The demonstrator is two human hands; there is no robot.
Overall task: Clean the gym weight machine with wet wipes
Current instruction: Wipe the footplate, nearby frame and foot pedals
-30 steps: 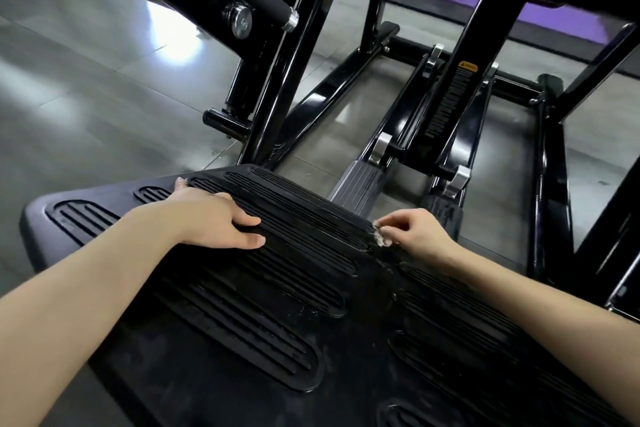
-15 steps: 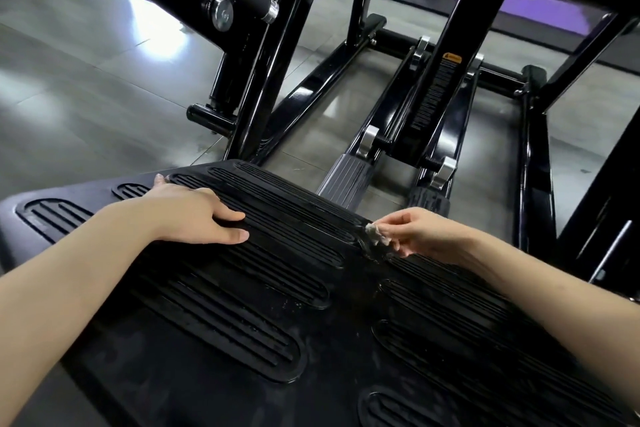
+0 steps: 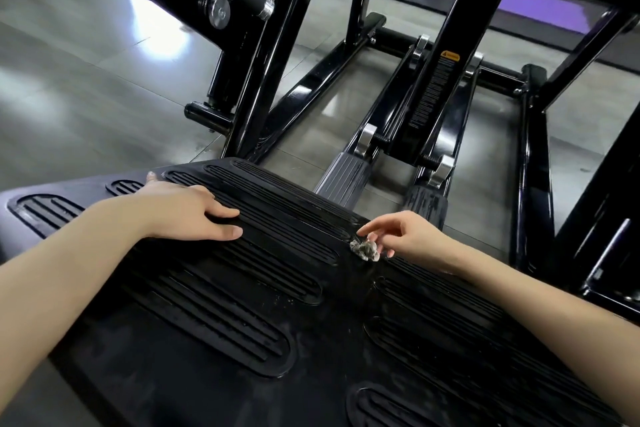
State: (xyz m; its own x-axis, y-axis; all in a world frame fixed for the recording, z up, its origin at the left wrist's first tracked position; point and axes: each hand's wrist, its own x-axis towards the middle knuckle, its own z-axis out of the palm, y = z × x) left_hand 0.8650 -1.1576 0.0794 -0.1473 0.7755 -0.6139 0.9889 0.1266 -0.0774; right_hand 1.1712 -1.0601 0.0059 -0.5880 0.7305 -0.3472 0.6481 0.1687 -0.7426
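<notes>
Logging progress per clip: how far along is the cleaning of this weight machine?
Done: some wiping, since the wet wipe is balled up and grey with dirt. In hand: the right hand pinches it at the upper edge of the footplate; the left hand rests flat on the ribs. Left: pale specks and smears show on the footplate.

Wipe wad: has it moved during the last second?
Yes, slightly: the wipe wad has come back from the far edge of the footplate, toward the person.

left hand (image 3: 187,215) flat, right hand (image 3: 403,239) pinching
</notes>
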